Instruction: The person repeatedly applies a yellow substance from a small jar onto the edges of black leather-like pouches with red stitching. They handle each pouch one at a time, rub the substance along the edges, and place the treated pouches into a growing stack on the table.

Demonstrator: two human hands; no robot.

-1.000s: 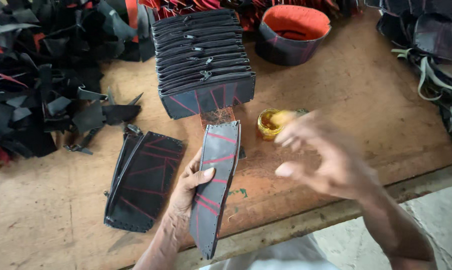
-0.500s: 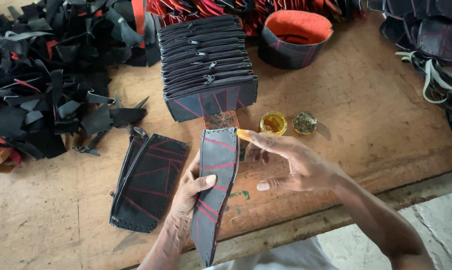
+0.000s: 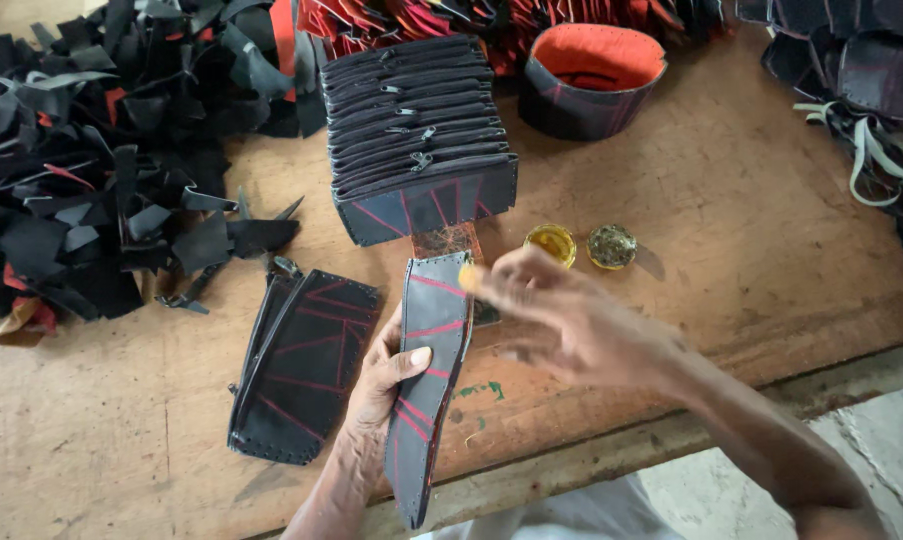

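Right hand [image 3: 561,320] motion-blurred; fingertip detail hard to make out, a small yellowish smear at the tip near the top of the panel. Whether the right grip is closed on anything cannot be told. Heaps at the far and side edges cut off by the frame.

Left hand [image 3: 386,375] closed on a long black leather panel with red lines [image 3: 426,385], thumb across its face, fingers behind; panel held tilted above the bench [image 3: 751,260], lower end past the near edge.

Small round yellow tin [image 3: 551,243] open on the bench, yellow paste inside; its lid [image 3: 611,246] just beside. Orange-lined black pouch [image 3: 591,80] standing open at the far side, contents not discernible.

Stack of black zippered pieces [image 3: 416,135] beyond the panel. Flat black stitched piece [image 3: 306,365] lying left of the hand. Pile of black scraps [image 3: 91,170] at far left.
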